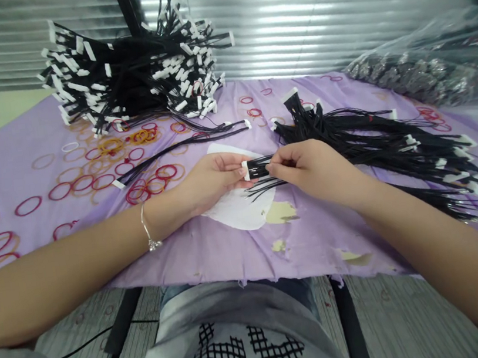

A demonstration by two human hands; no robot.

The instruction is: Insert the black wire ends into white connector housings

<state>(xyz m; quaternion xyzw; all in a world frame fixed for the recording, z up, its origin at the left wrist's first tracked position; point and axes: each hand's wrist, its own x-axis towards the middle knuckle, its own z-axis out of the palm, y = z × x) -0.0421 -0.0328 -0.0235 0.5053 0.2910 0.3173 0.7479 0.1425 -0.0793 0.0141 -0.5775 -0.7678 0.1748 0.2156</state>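
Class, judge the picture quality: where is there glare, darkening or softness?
Head view: bright glare streaks the slatted background; head view: black shading along the right edge, where the right forearm blurs; head view: wires between the left hand and right hand look too soft to count.

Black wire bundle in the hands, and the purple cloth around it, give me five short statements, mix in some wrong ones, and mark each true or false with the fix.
1. The left hand holds the flat white plastic connector. True.
2. The right hand lies idle on the cloth. False: it pinches the thin black wires behind that connector.
3. Thin red and orange rings lie scattered on the purple cloth. True.
4. The thin silver bracelet is on the right wrist. False: it is on the left.
5. The purple cloth is unbroken. False: it has ragged holes near its front edge.
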